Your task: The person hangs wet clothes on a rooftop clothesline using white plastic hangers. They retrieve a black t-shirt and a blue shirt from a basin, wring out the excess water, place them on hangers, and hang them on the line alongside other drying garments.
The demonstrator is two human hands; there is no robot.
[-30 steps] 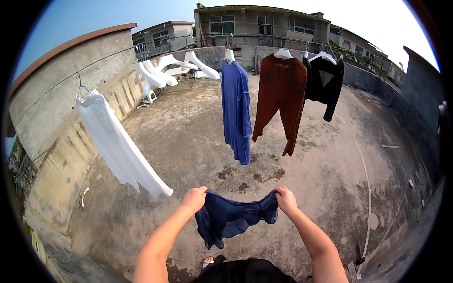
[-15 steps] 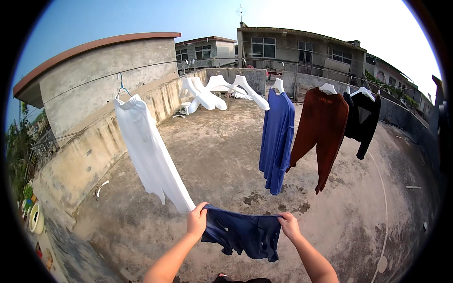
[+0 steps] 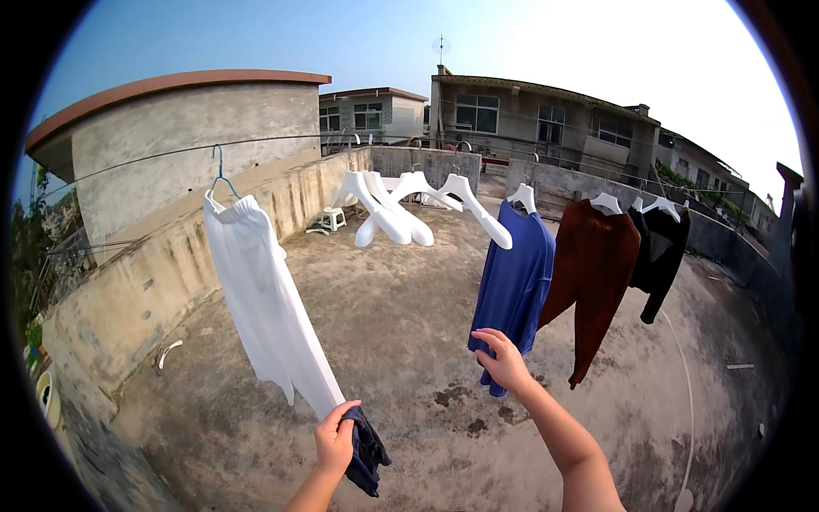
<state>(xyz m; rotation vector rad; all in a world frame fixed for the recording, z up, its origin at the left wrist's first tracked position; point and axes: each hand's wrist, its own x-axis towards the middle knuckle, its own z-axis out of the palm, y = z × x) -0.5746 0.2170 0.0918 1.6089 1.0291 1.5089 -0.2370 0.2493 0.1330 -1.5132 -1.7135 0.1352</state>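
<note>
Left hand (image 3: 334, 441): clamped on the navy garment (image 3: 367, 452), thumb and fingers pinching its upper edge. Cloth is bunched and hangs down on the right side of the grip, clear of the floor.

Right hand (image 3: 503, 358): up and to the right of the grip, nothing in it, fingers lightly curled, thumb apart from them. It overlaps the lower part of the blue top (image 3: 519, 264); can't tell if it touches.

White garment (image 3: 264, 294): up-left of the grip, on a blue wire hanger (image 3: 223, 179). Its lower end runs down to just behind the left hand; contact unclear.

Beyond the grip, roughly straight up: a cluster of bare white hangers (image 3: 384, 218), some crossing. Blue top is right of those, on its own white hanger. Rust-brown trousers (image 3: 595, 273) farther right, then a black top (image 3: 661, 243), partly overlapped by the trousers.

Farther out, up-left of the grip: stained concrete parapet (image 3: 153, 294), small white stool (image 3: 333, 219) by it. Grey building (image 3: 546, 119) far back, up-right.
</note>
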